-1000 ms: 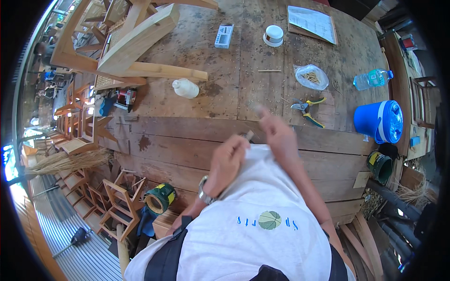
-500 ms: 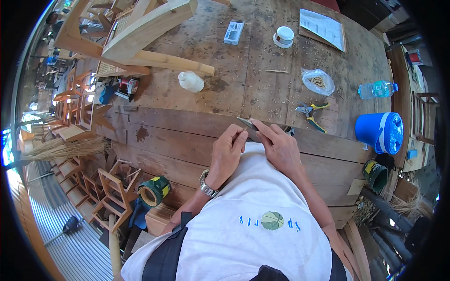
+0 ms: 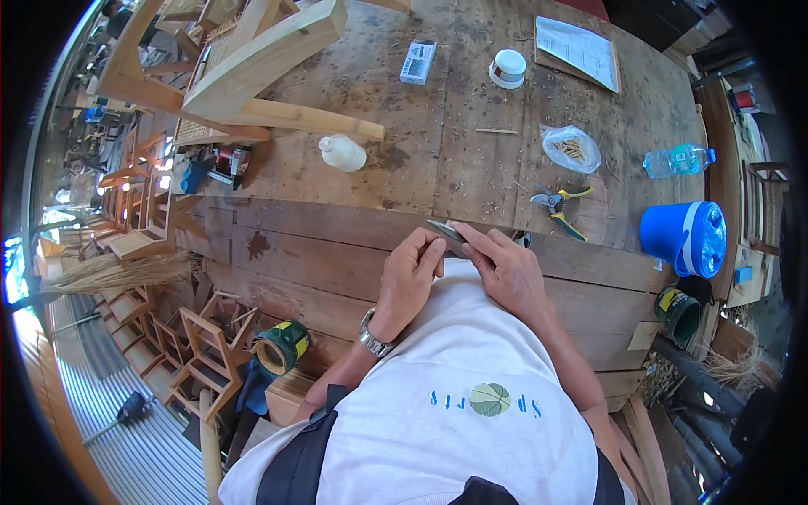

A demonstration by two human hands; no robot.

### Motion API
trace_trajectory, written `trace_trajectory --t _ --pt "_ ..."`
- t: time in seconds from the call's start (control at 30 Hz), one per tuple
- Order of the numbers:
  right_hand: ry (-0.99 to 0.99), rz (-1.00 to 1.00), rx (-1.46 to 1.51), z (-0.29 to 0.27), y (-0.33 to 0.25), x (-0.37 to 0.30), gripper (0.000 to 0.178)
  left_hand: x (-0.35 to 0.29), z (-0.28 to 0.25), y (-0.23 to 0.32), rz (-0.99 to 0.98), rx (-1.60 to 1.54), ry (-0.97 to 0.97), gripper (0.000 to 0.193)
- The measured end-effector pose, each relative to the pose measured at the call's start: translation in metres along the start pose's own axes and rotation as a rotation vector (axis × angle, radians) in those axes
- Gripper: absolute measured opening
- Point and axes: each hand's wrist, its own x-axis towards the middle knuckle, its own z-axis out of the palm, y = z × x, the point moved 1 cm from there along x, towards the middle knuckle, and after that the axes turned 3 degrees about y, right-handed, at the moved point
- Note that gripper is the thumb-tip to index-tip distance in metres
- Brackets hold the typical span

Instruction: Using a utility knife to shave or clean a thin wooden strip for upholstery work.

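In front of my belly, at the bench's near edge, both hands meet. Between them shows a narrow grey pointed blade, likely a knife [image 3: 443, 230]; its handle is hidden in my right hand [image 3: 507, 271], whose fingers close round it. My left hand [image 3: 409, 276] is pinched close beside the blade; whatever sits between its fingertips is too small to make out. Ahead on the bench lie yellow-handled pruning shears [image 3: 559, 207] and a clear plastic bag [image 3: 571, 149] of short wooden pegs. A single thin stick [image 3: 497, 131] lies farther left.
A wooden chair [image 3: 261, 63] lies on the bench at left, near a white bottle [image 3: 342, 153] and a red power tool [image 3: 230, 162]. Farther back are a small box [image 3: 417, 62], a white jar [image 3: 507, 69] and a clipboard [image 3: 576, 52]. A water bottle [image 3: 678, 161] and blue bucket [image 3: 680, 239] are at right.
My right hand has shifted slightly right and down, and the blade between my hands has tilted a little. My left hand has barely moved. The things on the bench stay where they were.
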Motion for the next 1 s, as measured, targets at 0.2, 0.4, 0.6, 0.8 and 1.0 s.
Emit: trace_trajectory --t 0.2,0.4,0.6,0.8,1.0 --pt "0.207 0.171 0.028 0.000 0.027 0.012 0.036 -0.009 0.003 0.008 0.081 0.103 -0.057 0.021" --pt "0.035 -0.022 0.038 0.005 0.010 -0.002 0.039 -0.003 0.002 0.007 -0.121 -0.216 -0.125 0.027" --pt "0.027 0.018 -0.044 0.004 0.004 -0.004 0.038 -0.003 0.005 0.001 -0.055 -0.144 -0.121 0.026" --pt "0.250 -0.053 0.129 0.013 0.018 -0.001 0.036 -0.017 -0.002 -0.002 0.019 0.057 -0.043 0.021" --pt "-0.001 0.003 0.033 0.009 0.004 -0.003 0.037 -0.002 -0.002 -0.001 -0.023 -0.012 -0.021 0.022"
